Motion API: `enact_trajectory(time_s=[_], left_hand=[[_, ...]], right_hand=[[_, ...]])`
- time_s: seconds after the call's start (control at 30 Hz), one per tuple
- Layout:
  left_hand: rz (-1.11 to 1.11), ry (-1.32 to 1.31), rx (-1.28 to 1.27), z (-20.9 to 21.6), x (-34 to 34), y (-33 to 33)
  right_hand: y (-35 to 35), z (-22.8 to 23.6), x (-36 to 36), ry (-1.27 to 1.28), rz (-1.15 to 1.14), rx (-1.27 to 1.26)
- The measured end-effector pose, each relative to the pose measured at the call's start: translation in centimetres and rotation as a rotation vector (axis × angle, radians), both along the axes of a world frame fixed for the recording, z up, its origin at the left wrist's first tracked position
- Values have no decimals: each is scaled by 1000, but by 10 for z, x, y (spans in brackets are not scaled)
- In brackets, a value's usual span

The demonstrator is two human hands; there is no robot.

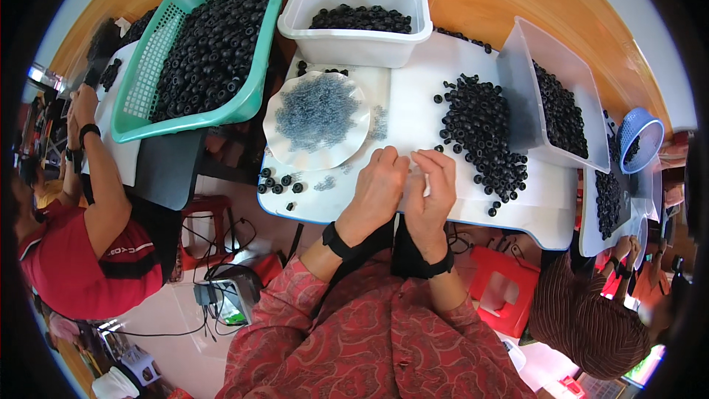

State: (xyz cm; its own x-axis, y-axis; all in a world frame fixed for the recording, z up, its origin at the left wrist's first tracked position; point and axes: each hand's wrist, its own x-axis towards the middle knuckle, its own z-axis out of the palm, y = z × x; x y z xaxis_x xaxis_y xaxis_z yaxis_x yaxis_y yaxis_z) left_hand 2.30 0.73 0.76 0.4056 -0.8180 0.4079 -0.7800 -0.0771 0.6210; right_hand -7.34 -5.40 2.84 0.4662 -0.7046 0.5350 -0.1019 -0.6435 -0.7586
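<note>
My left hand [377, 186] and my right hand [430, 201] meet above the table's near edge, fingers curled and pinched close together. Whatever lies between the fingertips is too small or hidden to name. To the left of them, a white plate [278, 131] with a wavy rim holds a heap of small grey-blue, see-through pieces [316, 109], perhaps rings. A loose pile of black, round parts with holes [476, 122] spreads on the white tabletop [413, 96] to the right of my hands. A few more black parts [278, 183] lie by the plate's near side.
Beyond the plate stands a white tub [354, 48] of black parts. A green basket [255, 96] full of them is at left, a clear bin [521, 74] at right. Co-workers sit on both sides: a red shirt [111, 266] and a striped shirt [583, 310]. A red stool [506, 292] stands below.
</note>
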Motion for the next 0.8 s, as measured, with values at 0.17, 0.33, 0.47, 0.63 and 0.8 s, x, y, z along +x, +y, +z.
enact_trajectory(time_s=[0.17, 0.33, 0.47, 0.63, 0.8], left_hand=[[-91, 283, -90, -4, -6, 1], [-159, 585, -49, -15, -5, 5], [-138, 597, -57, -16, -5, 7], [-130, 573, -61, -18, -6, -2], [-113, 509, -66, -18, -5, -10]], right_hand=[[7, 12, 9, -21, 307, -29], [4, 13, 15, 49, 379, -79], [5, 6, 18, 48, 360, -31], [2, 2, 18, 29, 317, -16], [-2, 0, 18, 32, 302, 10]])
